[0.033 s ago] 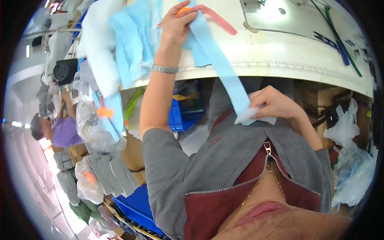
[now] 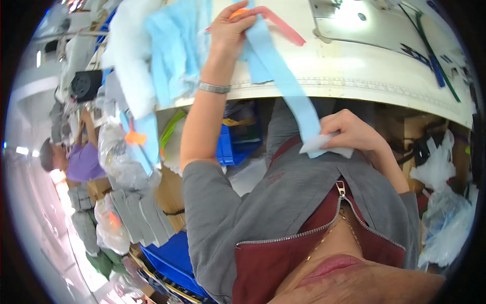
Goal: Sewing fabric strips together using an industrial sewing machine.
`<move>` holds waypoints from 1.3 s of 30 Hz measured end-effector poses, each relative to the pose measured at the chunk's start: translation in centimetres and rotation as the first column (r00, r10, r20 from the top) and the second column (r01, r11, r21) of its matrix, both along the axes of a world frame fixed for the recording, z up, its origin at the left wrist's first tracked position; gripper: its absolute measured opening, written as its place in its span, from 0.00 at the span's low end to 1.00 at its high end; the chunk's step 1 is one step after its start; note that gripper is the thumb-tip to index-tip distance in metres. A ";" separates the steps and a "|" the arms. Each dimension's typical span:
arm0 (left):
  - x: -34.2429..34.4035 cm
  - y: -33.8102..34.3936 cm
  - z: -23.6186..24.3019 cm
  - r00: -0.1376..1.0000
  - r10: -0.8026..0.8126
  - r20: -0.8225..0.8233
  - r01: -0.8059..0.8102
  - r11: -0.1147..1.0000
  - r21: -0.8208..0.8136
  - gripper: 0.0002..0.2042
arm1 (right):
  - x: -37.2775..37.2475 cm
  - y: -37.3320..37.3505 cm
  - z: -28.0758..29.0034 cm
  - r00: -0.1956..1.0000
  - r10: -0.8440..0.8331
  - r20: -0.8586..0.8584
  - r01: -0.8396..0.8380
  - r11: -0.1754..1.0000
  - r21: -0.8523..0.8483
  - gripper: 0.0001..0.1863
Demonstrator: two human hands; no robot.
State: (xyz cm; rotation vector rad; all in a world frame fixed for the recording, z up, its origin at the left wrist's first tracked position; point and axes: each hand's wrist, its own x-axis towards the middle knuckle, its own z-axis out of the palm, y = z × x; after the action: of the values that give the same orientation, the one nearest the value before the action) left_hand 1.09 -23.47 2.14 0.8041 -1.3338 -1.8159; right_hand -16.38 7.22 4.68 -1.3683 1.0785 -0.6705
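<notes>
A light blue fabric strip (image 2: pixel 288 76) stretches slantwise from the table edge down to my lap. Its upper end is pinched in my left hand (image 2: pixel 230 28), raised over the white table. An orange piece (image 2: pixel 239 13) shows between those fingers, and a red-pink strip (image 2: pixel 278 24) sticks out to the right beyond them. Closed at the strip's lower end is my right hand (image 2: pixel 350 130), in front of my belly. A thin whitish piece (image 2: pixel 315 144) lies at its fingertips, over the blue end. Another light blue piece (image 2: pixel 259 71) rests on the table behind the strip.
A ruler scale (image 2: pixel 354 85) runs along the front edge of the table. Metal plate (image 2: pixel 369 20) and blue-handled snips (image 2: pixel 435 68) are at the far right. Blue fabric (image 2: pixel 172 50) and white wadding (image 2: pixel 129 55) pile up left. A co-worker in purple (image 2: pixel 83 162) is further left.
The scene sits slightly further right in the picture. Both hands keep their hold on the blue strip, in nearly the same pose.
</notes>
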 end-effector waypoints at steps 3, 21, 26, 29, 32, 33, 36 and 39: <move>0.1 3.1 1.9 0.995 0.054 0.081 -0.035 0.977 -0.212 0.18 | -0.2 0.5 -0.3 0.975 -0.145 -0.165 0.120 0.981 -0.153 0.09; -2.0 14.0 8.2 0.864 -0.428 0.264 0.485 0.849 -0.209 0.18 | 0.6 -1.9 1.7 0.865 -0.502 0.006 0.431 0.736 -0.522 0.09; -2.2 12.9 7.6 0.880 -0.366 0.304 0.440 0.869 -0.228 0.10 | 0.3 -2.6 1.4 0.869 -0.494 -0.025 0.378 0.697 -0.609 0.11; -1.1 13.2 9.6 0.870 -0.240 0.431 0.413 0.833 -0.368 0.08 | -1.1 -2.7 1.4 0.676 -0.679 0.285 0.696 0.462 -0.550 0.10; 0.9 15.5 12.8 0.763 -0.505 0.404 0.647 0.586 -0.488 0.08 | -2.9 -2.4 1.8 0.444 -0.838 0.317 0.895 0.396 -0.208 0.08; 0.5 16.1 12.9 0.708 -0.655 0.265 0.666 0.494 -0.559 0.09 | -2.8 -2.5 1.7 0.474 -0.806 0.355 0.878 0.399 -0.265 0.08; -1.1 17.3 12.5 0.891 -0.165 0.424 0.451 0.437 -0.778 0.10 | -1.6 -3.0 1.5 0.545 -0.737 0.400 0.831 0.412 -0.374 0.08; -3.1 16.3 11.3 0.924 -0.302 0.235 0.383 0.751 -0.539 0.10 | -0.5 -2.9 1.4 0.593 -0.686 0.423 0.803 0.463 -0.375 0.07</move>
State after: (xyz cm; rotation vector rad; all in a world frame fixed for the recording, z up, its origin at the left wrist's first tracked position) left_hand -2.04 -7.21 13.46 0.3589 -2.0978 -1.4781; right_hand -16.88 4.32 6.08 -1.1612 1.3762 -1.8823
